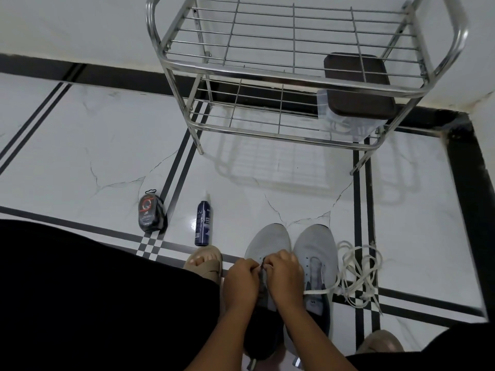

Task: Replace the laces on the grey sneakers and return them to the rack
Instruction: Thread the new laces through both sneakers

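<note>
Both your hands are down at the lower centre of the frame, working over the left grey sneaker (pixel 263 245). Your left hand (pixel 241 277) has its fingers curled in tight, pinching something thin at the eyelets; your right hand (pixel 284 274) is curled the same way, knuckles up, gripping at the same spot. It looks like lace between the two, but it's too small to say for sure.

The right grey sneaker (pixel 316 253) sits just beside the first, toes pointing up the frame, soft knit upper, rounded toe, its eyelet rows bare. A white flat lace (pixel 356 274) lies in a loose tangle on the floor to the right of it, one strand running back across that shoe.

Glossy white marble-look floor (pixel 107 145), with thin grey veins and black inlaid stripes. On it at left of centre, a slim dark blue spray bottle (pixel 202 223) stands upright, and further left a black rounded polish pack (pixel 150 212).

Upper frame: the shiny tubular steel rack (pixel 289 76) with wire-grid shelves. A clear plastic box with a dark brown, rounded-rectangle lid (pixel 359 87) sits on its lower shelf at the right.
</note>
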Available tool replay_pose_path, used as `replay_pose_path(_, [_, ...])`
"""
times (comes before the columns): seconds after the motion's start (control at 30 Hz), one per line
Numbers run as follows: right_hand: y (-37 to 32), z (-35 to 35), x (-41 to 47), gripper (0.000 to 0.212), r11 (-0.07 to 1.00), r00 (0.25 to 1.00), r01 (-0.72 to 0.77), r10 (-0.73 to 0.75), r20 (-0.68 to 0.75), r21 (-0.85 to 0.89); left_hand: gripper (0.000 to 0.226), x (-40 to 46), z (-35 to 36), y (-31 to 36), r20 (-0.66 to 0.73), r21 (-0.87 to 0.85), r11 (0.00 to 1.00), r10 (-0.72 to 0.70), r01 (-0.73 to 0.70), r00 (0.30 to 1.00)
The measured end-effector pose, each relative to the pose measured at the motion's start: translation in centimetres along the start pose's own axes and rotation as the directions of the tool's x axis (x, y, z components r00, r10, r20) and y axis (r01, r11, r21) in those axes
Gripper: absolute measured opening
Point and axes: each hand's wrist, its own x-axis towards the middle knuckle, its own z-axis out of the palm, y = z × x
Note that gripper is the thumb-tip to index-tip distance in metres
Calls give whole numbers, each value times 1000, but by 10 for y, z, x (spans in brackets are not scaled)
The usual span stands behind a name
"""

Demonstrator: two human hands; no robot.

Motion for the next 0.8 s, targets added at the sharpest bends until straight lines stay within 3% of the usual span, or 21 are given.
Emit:
replay_pose_path(0.17, [1,2,-1,5,995,995,-96,96,-10,-25,16,-2,2,1,6,-7,1000,-5,5,1000])
replay_pose_path(0.33, [-3,-4,0,15,972,976,-208,213,-37,113,17,0,1,2,42,50,998,37,-39,998])
replay_pose_path(0.47, [-1,1,-3,19,999,999,-42,41,-26,-19,20,0,0,2,50,111,989,93,-98,994])
replay_pose_path(0.6, [3,0,-6,15,993,994,-95,99,-43,73,20,-1,1,1,62,87,992,90,-95,994])
replay_pose_path(0.8, [-1,-4,-9,15,997,997,-71,71,-24,-5,19,2,5,0,72,51,995,77,-81,994])
